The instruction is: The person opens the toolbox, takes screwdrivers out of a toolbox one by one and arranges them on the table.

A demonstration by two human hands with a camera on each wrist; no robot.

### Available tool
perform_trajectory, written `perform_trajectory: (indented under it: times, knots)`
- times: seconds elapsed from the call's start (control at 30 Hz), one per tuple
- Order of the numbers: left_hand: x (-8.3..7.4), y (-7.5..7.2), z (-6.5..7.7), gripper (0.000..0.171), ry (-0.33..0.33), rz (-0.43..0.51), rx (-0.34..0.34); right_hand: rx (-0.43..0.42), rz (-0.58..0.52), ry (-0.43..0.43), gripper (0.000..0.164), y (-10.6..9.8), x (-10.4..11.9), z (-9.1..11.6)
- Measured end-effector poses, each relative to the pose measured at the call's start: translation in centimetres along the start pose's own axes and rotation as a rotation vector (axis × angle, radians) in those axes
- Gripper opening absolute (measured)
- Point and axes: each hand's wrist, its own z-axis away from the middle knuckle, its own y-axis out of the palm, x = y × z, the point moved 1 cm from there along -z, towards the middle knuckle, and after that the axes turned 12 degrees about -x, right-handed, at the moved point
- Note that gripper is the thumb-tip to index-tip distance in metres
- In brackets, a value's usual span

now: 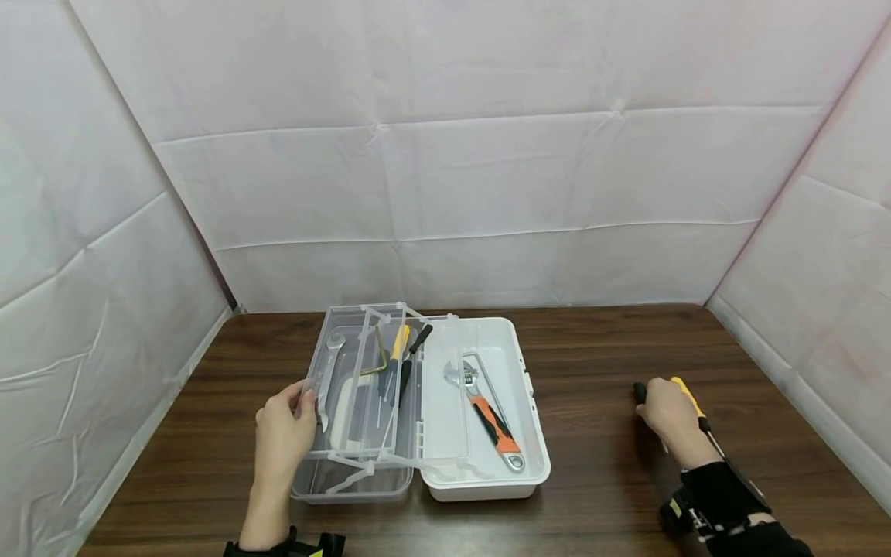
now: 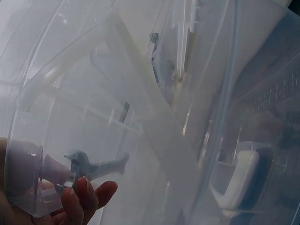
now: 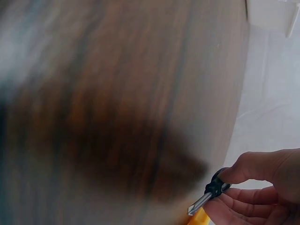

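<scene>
My left hand (image 1: 284, 429) grips the left edge of a clear plastic tray (image 1: 388, 451), its fingers showing at the tray's corner in the left wrist view. The tray holds an open-end wrench (image 1: 328, 387), a brass-coloured hex key (image 1: 383, 357), a yellow-handled screwdriver (image 1: 400, 342) and a black-handled one (image 1: 421, 338). At the right, my right hand (image 1: 670, 414) pinches a short screwdriver (image 3: 214, 188) with a black handle and a cross tip, between thumb and fingers. Close beside that hand is a longer yellow-and-black screwdriver (image 1: 685, 393), partly hidden by the wrist.
The white toolbox base (image 1: 480, 489) stands right of the tray, joined by hinged arms. Inside it lie an adjustable wrench (image 1: 496, 425) with an orange-black handle and a bent metal rod (image 1: 496, 391). The clear lid (image 1: 355, 489) lies folded out beneath the tray on the wooden table (image 1: 585, 449).
</scene>
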Motion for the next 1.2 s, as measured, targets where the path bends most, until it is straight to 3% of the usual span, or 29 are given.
perform_trajectory:
  times: [0.33, 0.57, 0.73, 0.9, 1.03, 1.2]
  knots:
    - [0.0, 0.0, 0.0, 0.031, 0.002, 0.003, -0.006, -0.063, 0.040, 0.002, 0.022, 0.5, -0.8, -0.3]
    - [-0.1, 0.0, 0.0, 0.030, 0.005, 0.008, -0.011, 0.011, 0.027, 0.038, 0.025, 0.0, -0.7, 0.0]
    - [-0.1, 0.0, 0.0, 0.030, 0.001, 0.011, -0.007, 0.005, -0.016, 0.056, 0.023, -1.3, 0.2, 0.5]
    - [-0.1, 0.0, 0.0, 0.030, -0.003, 0.009, -0.007, -0.065, -0.040, -0.002, 0.022, -3.0, 2.7, 0.4]
    - [-0.1, 0.0, 0.0, 0.030, 0.006, 0.013, -0.009, -0.096, -0.075, -0.070, 0.032, -4.4, 5.7, -0.1]
    - [-0.1, 0.0, 0.0, 0.030, 0.010, 0.015, -0.008, -0.135, -0.170, -0.170, 0.028, -5.6, 10.0, -0.4]
